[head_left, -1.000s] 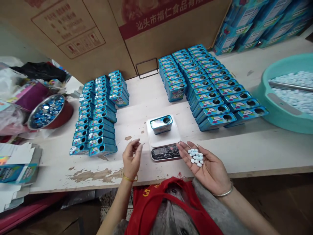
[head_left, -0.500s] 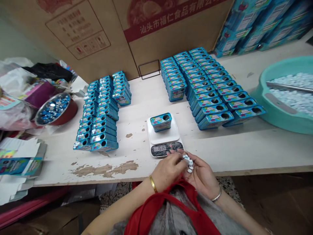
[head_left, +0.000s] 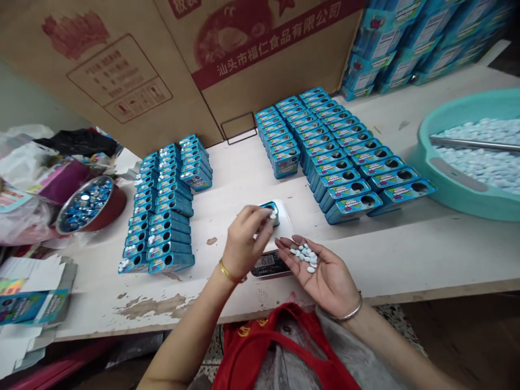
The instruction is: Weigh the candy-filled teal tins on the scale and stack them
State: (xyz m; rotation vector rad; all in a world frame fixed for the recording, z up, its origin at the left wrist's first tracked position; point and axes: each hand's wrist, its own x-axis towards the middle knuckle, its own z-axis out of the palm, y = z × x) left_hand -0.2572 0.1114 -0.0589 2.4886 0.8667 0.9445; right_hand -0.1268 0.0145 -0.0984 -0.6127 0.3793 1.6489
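Observation:
A small blue tin point(head_left: 274, 208) stands on the white digital scale point(head_left: 286, 216), partly hidden by my left hand point(head_left: 246, 238). That hand pinches pale candies over the tin's round opening, thumb and fingers close together. Palm up beside the scale's front, my right hand point(head_left: 325, 276) cups several small pale blue candies point(head_left: 306, 255) in its slightly curled fingers. The scale's display is partly visible just below my left hand.
Rows of blue tins point(head_left: 170, 233) stand at left, and more rows point(head_left: 345, 162) at right. A turquoise basin point(head_left: 455, 187) of candies with a metal rod is far right. A bowl point(head_left: 116, 203) of shiny blue pieces sits left. A large cardboard box point(head_left: 170, 130) stands behind.
My left hand has left the right palm and moved up and left to the tin on the scale. My right palm has opened wider, showing the candies. The camera view has shifted slightly.

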